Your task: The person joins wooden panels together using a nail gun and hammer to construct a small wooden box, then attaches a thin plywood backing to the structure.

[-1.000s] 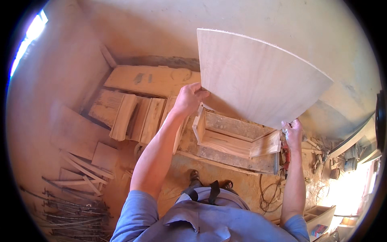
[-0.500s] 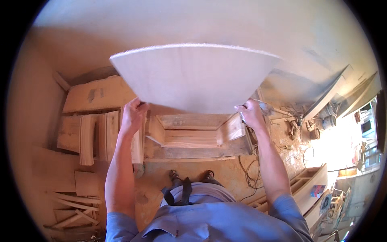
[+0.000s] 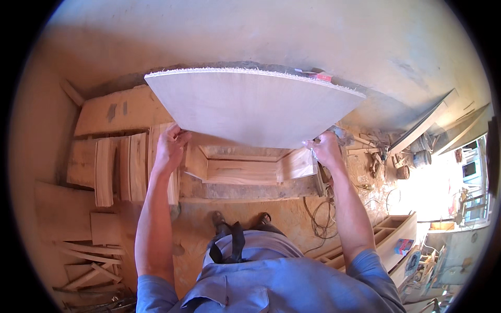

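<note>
We hold a wide pale plywood panel point(image 3: 250, 107) up in the air above an open wooden box frame point(image 3: 245, 169) on the floor. Our left hand point(image 3: 169, 146) grips its lower left edge, our right hand point(image 3: 324, 148) clamps the lower right edge. Loose boards point(image 3: 117, 167) lie left of the frame

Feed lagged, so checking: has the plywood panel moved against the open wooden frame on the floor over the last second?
Yes. The plywood panel has swung leftward and levelled, from over the wooden frame's right end to centred above it.
</note>
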`<action>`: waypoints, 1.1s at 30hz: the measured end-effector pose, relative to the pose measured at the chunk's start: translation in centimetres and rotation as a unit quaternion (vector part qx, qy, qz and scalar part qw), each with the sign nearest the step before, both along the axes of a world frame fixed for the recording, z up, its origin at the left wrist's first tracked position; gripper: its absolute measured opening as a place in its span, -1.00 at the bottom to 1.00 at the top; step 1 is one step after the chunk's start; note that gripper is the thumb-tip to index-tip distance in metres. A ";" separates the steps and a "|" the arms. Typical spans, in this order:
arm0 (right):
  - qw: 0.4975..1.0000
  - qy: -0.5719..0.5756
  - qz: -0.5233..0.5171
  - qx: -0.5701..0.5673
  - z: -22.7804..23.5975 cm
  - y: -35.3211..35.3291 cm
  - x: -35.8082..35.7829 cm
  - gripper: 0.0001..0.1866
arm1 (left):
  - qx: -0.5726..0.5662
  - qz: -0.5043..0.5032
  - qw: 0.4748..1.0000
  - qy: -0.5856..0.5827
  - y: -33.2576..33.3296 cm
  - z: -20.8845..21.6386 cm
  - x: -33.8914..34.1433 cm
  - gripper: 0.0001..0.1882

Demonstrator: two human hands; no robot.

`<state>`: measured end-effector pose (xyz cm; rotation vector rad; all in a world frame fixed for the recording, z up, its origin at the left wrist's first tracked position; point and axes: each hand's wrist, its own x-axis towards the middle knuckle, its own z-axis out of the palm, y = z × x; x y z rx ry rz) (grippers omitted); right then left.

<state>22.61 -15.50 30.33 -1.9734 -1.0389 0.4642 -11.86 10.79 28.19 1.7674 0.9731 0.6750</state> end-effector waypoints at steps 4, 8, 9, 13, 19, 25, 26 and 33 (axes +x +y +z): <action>0.999 0.022 -0.014 -0.035 1.6 0.4 -0.6 -0.77 | 0.061 0.002 0.997 0.049 0.5 -1.0 -0.8 -0.77; 0.998 0.059 -0.010 0.019 0.8 -0.1 0.3 -0.77 | 0.046 -0.001 0.998 0.053 0.3 -0.6 -0.4 -0.78; 0.998 0.053 -0.013 0.011 1.0 0.1 0.0 -0.77 | 0.036 -0.001 0.998 0.043 0.6 -1.1 -0.6 -0.78; 1.000 -0.021 -0.003 -0.021 1.7 0.1 -0.7 -0.78 | 0.028 -0.014 0.999 0.027 0.5 -0.6 -0.7 -0.77; 0.999 0.038 0.000 0.011 0.0 -0.2 0.4 -0.79 | 0.021 -0.015 0.999 0.035 0.0 -0.2 -0.7 -0.73; 0.968 0.149 0.002 0.201 2.5 -0.5 1.1 -0.73 | 0.000 -0.042 0.997 -0.071 0.2 -0.8 -0.6 -0.65; 0.941 0.182 0.015 0.284 3.8 0.1 0.7 -0.72 | -0.010 -0.049 0.996 -0.075 0.5 -1.0 -0.7 -0.64; 0.910 0.172 0.057 0.374 10.3 3.1 -0.2 -0.72 | -0.009 -0.055 0.992 -0.112 0.3 -0.6 -0.5 -0.67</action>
